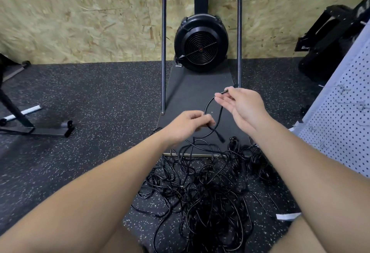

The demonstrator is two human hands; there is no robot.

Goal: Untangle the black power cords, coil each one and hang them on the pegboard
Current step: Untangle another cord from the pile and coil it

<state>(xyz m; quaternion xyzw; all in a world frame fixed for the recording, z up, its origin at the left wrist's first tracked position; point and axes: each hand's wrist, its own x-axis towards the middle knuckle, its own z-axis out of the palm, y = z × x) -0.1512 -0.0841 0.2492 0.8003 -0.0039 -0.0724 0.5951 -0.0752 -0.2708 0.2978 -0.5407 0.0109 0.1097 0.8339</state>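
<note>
On the speckled rubber floor (90,96), just in front of the person, lies a big tangle of black power cords (202,192), loops crossing every way. One cord (208,108) rises out of the heap in a single arc between the two hands. The left hand (186,126) has its fingers curled tight around the low part of this arc, and the plug end (220,137) hangs just below that fist. The right hand (242,106) pinches the upper part of the cord between thumb and forefinger, the other fingers spread loose, palm turned up. To the right of the heap a few bundles (258,162) look more gathered, though how neatly they are coiled is hard to tell. Beyond the hands a dark mat (200,88) runs to a round black fan housing (201,43) set between two upright metal poles (163,42), against a chipboard wall (80,16). At the right edge leans a white pegboard (344,124) with wire hooks.
</note>
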